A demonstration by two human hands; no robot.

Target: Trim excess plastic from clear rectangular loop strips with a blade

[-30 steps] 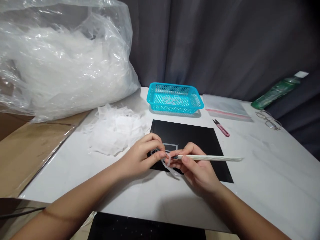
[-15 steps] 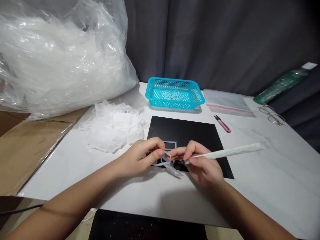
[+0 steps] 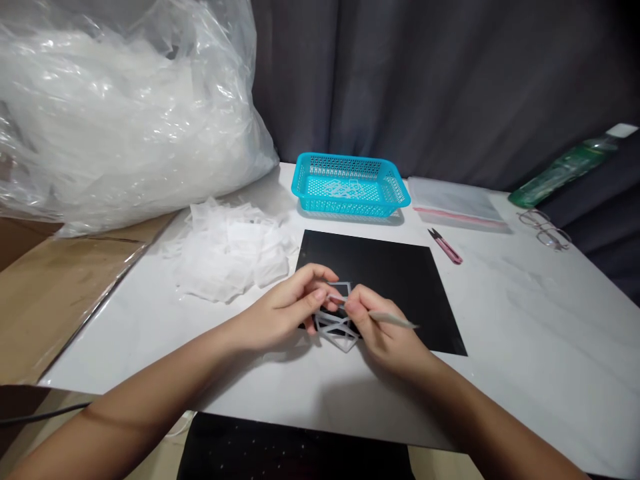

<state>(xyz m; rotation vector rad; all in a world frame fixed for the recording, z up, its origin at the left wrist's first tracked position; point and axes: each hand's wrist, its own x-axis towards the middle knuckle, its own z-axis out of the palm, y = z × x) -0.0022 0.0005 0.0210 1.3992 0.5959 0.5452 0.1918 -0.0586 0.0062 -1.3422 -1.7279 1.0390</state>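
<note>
Head camera view: a dark curtain [image 3: 440, 93] hangs behind a white table [image 3: 540, 307], where a person works with both bare hands. At far left, a bulging clear plastic bag [image 3: 125, 133] filled with white material rises above brown cardboard [image 3: 75, 300]. A black sheet [image 3: 385, 260] lies flat on the tabletop beside a loose heap of white pieces [image 3: 230, 253]. Beyond the sheet sits a turquoise mesh basket [image 3: 350, 206] with a few pale pieces inside. The left hand [image 3: 285, 307] and right hand [image 3: 387, 337] come close together over the sheet's near edge. To the basket's right are a flat clear pouch [image 3: 455, 200] with a red strip, a tilted green bottle [image 3: 565, 170] and a pair of glasses [image 3: 550, 233]. Pink-handled snips [image 3: 446, 247] lie just right of the sheet. A slim pale tool [image 3: 393, 320] is gripped in the right hand, its tip hidden. Thin translucent frames [image 3: 345, 348] hang between the hands, pinched in the left fingers; whether the right fingertips touch them cannot be told.
</note>
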